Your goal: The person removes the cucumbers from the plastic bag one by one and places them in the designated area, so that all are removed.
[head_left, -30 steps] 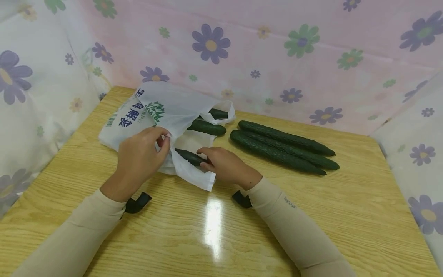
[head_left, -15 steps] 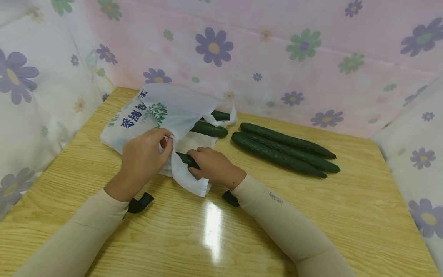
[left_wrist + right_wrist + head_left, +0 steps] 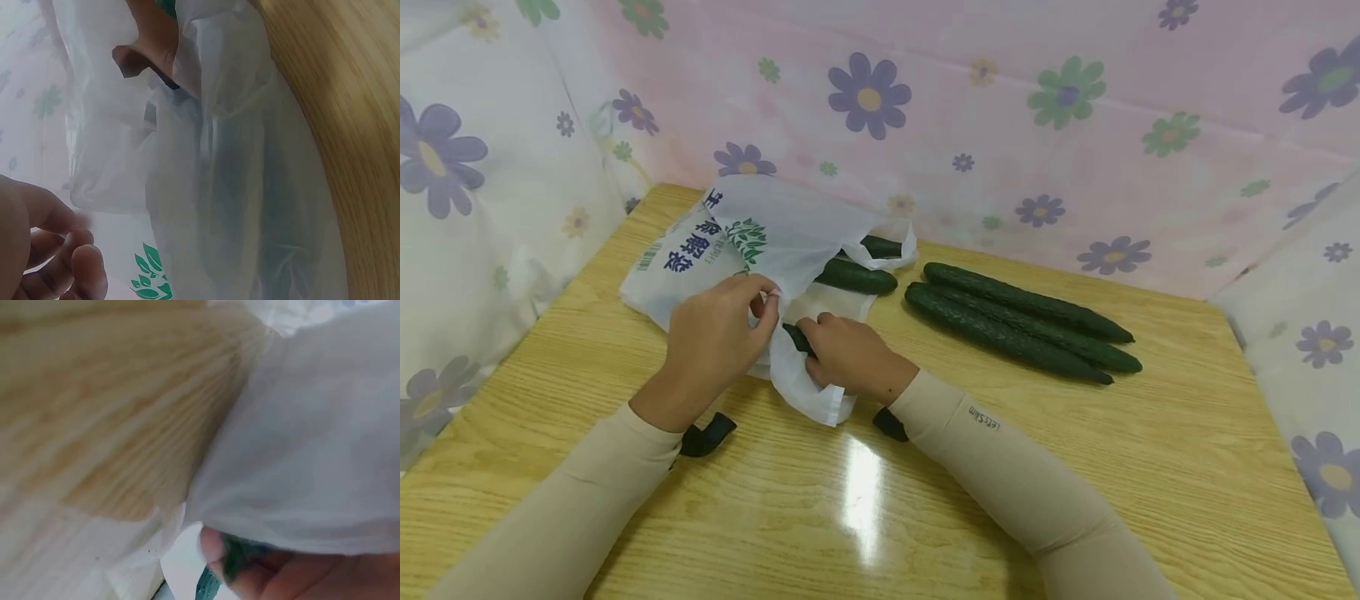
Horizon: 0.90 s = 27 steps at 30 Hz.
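A white plastic bag (image 3: 808, 204) with blue and green print lies on its side at the left, its mouth facing right. My left hand (image 3: 718, 329) pinches the edge of the bag's mouth between thumb and fingers. My right hand (image 3: 850, 354) reaches into the mouth and grips a cucumber (image 3: 797, 337), whose far part is hidden inside the bag. In the right wrist view the thumb and fingers wrap the cucumber (image 3: 240, 553) below the bag's film. Another cucumber (image 3: 857, 277) sticks out of the mouth behind, and a further cucumber end (image 3: 882, 247) shows through a handle loop.
Three cucumbers (image 3: 1015, 325) lie side by side on the wooden table (image 3: 1150, 467), right of the bag. Behind the table hangs a flowered curtain (image 3: 925, 92), which also closes off both sides. A bag handle flap (image 3: 820, 404) droops in front of the right hand.
My right hand has moved left, deeper into the bag's mouth, pushing the gripped cucumber inward, so less of it shows. My left hand keeps its pinch on the bag's edge.
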### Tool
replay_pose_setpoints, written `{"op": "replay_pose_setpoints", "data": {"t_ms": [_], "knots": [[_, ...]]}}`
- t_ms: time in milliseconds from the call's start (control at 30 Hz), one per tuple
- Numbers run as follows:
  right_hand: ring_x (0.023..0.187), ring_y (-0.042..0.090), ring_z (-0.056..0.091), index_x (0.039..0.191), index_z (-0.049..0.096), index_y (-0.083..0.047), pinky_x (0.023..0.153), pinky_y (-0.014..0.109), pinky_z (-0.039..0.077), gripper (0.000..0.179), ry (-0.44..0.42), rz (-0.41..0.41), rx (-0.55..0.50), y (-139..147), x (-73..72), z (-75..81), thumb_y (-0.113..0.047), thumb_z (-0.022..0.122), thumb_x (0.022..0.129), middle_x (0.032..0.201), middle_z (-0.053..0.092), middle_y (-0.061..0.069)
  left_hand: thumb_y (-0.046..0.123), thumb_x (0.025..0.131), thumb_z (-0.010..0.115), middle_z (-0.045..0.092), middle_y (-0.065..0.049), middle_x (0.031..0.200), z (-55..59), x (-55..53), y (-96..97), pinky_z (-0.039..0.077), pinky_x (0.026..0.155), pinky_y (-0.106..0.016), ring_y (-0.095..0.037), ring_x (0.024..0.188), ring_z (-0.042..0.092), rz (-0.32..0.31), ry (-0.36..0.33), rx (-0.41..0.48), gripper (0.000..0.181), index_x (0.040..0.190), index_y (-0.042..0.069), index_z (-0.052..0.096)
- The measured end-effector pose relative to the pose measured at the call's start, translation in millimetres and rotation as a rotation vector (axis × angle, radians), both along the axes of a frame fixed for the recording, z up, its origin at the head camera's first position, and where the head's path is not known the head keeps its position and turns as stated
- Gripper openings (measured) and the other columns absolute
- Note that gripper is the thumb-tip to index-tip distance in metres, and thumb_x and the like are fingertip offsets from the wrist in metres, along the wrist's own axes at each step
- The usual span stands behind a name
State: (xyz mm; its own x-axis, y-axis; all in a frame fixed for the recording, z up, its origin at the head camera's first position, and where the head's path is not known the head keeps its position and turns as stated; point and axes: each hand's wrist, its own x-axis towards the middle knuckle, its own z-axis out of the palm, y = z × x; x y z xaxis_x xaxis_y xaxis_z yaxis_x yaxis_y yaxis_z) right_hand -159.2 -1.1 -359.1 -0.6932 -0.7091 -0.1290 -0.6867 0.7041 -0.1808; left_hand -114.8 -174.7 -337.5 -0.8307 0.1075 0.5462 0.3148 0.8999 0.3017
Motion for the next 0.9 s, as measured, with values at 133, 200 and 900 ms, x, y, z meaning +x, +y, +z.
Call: {"op": "replay_pose_setpoints", "data": {"t_ms": [133, 200, 900], "knots": [[0.075, 0.017, 0.060, 0.114, 0.057, -0.004, 0.065, 0.030, 0.049, 0.025, -0.040, -0.007, -0.076, 0, -1.5, 0.9, -0.017, 0.063, 0.092, 0.091, 0.064, 0.007, 0.017, 0.094, 0.064, 0.064, -0.004, 0.071, 0.0, 0.2, -0.4, 0.033, 0.039, -0.029, -0.016, 0.044, 0.045, 0.001, -0.002, 0.003, 0.012, 0.092, 0.007, 0.071], [0.072, 0.017, 0.059, 0.114, 0.055, -0.004, 0.063, 0.028, 0.046, 0.030, -0.081, -0.027, -0.115, -1, -1.7, 1.4, -0.017, 0.067, 0.090, 0.085, 0.063, 0.005, 0.017, 0.093, 0.065, 0.065, -0.005, 0.071, -0.5, 0.3, -0.7, 0.033, 0.039, -0.029, -0.016, 0.044, 0.045, 0.001, -0.007, 0.003, 0.012, 0.093, 0.007, 0.071], [0.073, 0.013, 0.061, 0.112, 0.062, -0.017, 0.062, 0.032, 0.049, 0.030, 0.040, -0.092, -0.100, 23, -0.5, 19.7, -0.013, 0.074, 0.085, 0.091, 0.069, -0.002, 0.017, 0.093, 0.064, 0.066, -0.005, 0.072, 1.7, 0.8, 0.8, 0.033, 0.039, -0.029, -0.016, 0.044, 0.047, 0.000, 0.023, 0.017, 0.012, 0.092, 0.007, 0.071]]}}
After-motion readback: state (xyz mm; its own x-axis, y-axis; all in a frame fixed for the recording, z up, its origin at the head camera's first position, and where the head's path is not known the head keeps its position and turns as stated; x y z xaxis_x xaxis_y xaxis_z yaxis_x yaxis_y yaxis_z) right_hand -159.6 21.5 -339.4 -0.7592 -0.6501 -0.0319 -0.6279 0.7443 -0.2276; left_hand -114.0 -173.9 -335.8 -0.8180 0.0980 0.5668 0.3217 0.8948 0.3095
